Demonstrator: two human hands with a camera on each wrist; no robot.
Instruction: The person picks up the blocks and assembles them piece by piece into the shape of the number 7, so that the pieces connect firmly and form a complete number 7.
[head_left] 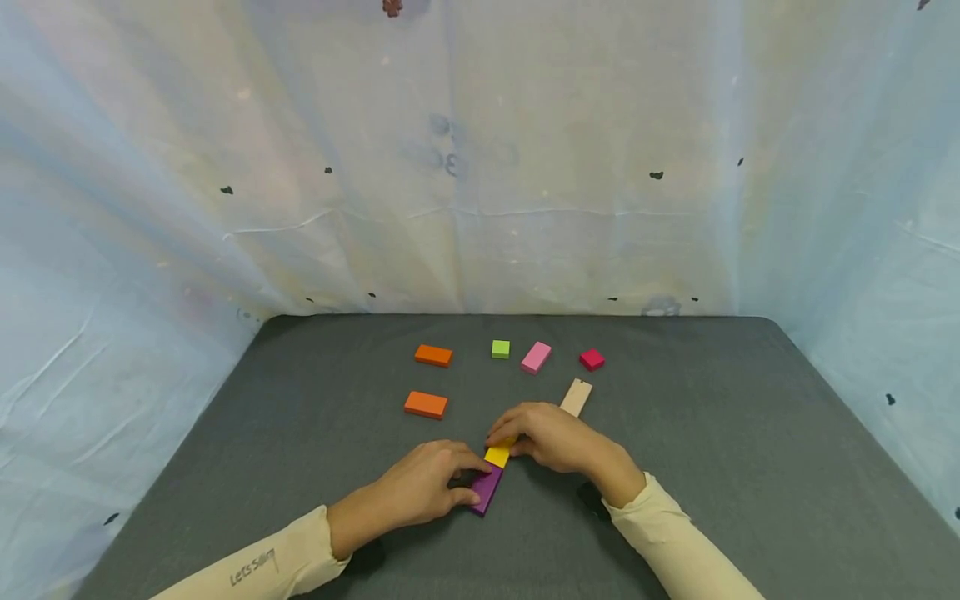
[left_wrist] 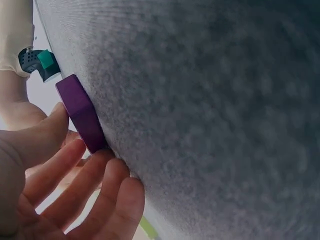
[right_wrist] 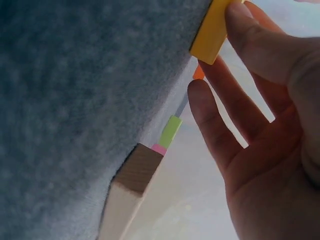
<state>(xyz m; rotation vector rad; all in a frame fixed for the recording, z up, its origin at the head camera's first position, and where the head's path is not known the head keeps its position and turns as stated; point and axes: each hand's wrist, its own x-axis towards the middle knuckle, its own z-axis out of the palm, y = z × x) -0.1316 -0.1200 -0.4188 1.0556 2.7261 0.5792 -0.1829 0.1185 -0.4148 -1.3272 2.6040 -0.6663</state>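
Observation:
A purple block point(head_left: 487, 490) lies flat on the grey table, and the left hand point(head_left: 423, 483) pinches it between thumb and fingers. End to end with it, on the far side, sits a yellow block point(head_left: 497, 456). The right hand point(head_left: 558, 437) holds the yellow block by its sides and covers its far end. In the left wrist view, thumb and fingers grip one end of the purple block point(left_wrist: 80, 110). The right wrist view has the thumb against the yellow block point(right_wrist: 210, 35), with the other fingers spread behind it.
Past the right hand lies a plain wooden block point(head_left: 576, 397). Farther back are a red block point(head_left: 592, 359), a pink block point(head_left: 536, 357) and a light green block point(head_left: 501, 349). Two orange blocks, a rear one point(head_left: 433, 356) and a nearer one point(head_left: 426, 405), lie left of these.

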